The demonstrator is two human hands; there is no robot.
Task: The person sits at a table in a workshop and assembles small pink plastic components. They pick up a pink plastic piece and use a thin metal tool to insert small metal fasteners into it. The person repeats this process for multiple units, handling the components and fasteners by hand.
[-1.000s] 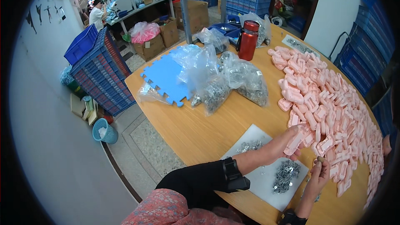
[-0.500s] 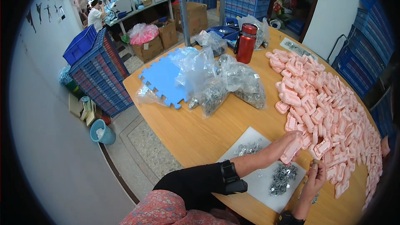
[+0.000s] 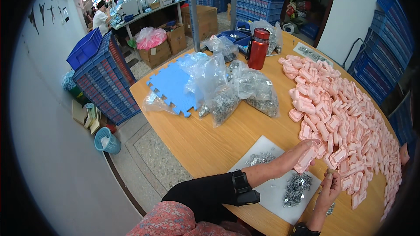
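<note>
My left hand [image 3: 294, 155] grips a pink plastic piece [image 3: 307, 158] just above the near end of a wide spread of pink plastic pieces [image 3: 350, 113] on the wooden table [image 3: 205, 144]. My right hand [image 3: 329, 188] hovers close below it with pinched fingers holding something small that I cannot make out. Under both hands lies a white sheet [image 3: 273, 192] with small piles of metal parts [image 3: 297, 189].
Clear bags of metal parts [image 3: 238, 91], a blue foam mat [image 3: 173, 85] and a red bottle [image 3: 258, 48] sit further back on the table. Blue crates [image 3: 107, 78] stand at the left on the floor, a small blue basket [image 3: 107, 140] near them. People work at a far bench.
My left hand has lifted slightly with the pink piece, and my right hand has come up closer to it. The view has shifted a little.
</note>
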